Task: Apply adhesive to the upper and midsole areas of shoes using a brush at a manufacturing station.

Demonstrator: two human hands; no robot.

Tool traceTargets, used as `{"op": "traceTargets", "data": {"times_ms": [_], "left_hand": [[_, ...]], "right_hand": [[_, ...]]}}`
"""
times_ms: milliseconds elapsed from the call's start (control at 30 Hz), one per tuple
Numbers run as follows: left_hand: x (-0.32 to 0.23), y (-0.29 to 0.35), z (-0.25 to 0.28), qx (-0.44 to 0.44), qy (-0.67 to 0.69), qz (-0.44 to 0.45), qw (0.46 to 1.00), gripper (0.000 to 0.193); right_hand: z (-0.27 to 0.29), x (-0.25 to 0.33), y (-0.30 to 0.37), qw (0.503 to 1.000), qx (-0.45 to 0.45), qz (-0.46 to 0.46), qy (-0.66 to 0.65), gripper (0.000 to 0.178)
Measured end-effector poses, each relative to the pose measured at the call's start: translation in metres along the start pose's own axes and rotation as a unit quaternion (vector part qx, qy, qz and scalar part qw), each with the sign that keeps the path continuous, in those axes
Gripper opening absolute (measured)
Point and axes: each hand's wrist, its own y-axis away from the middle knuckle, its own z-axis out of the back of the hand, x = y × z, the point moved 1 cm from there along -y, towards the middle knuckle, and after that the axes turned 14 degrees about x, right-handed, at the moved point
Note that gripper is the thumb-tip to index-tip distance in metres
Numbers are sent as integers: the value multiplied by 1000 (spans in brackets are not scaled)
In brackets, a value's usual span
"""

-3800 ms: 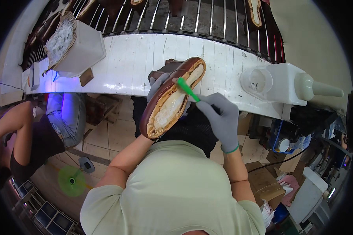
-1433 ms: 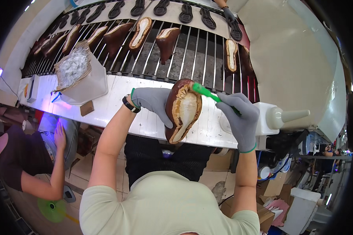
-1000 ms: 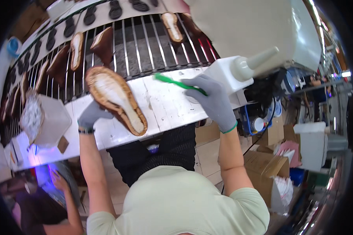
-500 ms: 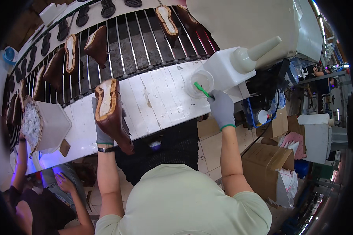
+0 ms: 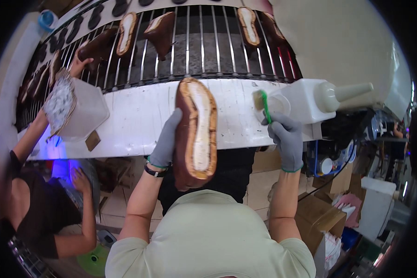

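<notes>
My gloved left hand [image 5: 164, 144] is closed around the side of a brown shoe upper [image 5: 200, 132], held above the table edge. Its underside faces up, with a pale middle strip and a tan border. In my gloved right hand [image 5: 287, 141] is the green handle of a small brush [image 5: 265, 105], bristles up and clear of my fingers. The brush head is over the rim area of a clear cup [image 5: 282, 104] on the table. Close behind that cup stands a white squeeze bottle [image 5: 310, 95] with a long nozzle pointing right.
Beyond the white table [image 5: 143, 111] runs a rack of metal rollers [image 5: 188, 41] carrying several brown shoe uppers [image 5: 249, 28], with black soles [image 5: 96, 16] behind. At left, a co-worker's hand [image 5: 80, 66] reaches to an upper beside a white bin [image 5: 90, 109]. Cardboard boxes [image 5: 315, 215] stand at right.
The shoe upper has been raised and turned, its underside now facing up toward me. The brush has lifted out of the cup. The co-worker's hand has reached to the rack.
</notes>
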Motion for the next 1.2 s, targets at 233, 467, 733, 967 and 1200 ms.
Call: {"op": "traceTargets", "data": {"times_ms": [233,467,733,967,1200], "left_hand": [[-16,6,-38,0,-206,-68,976,63],[-20,7,-45,-10,-283,-102,953,66],[-15,12,-51,1,-337,-107,935,64],[-12,19,-52,-21,-459,-84,884,74],[-19,23,-60,-54,-625,-49,777,85]], "right_hand": [[-31,45,19,956,198,150,154,36],[-42,46,25,945,166,158,232,33],[-44,41,1,940,50,175,287,27],[-48,48,-22,944,31,190,268,26],[-44,47,-46,946,16,212,246,25]]}}
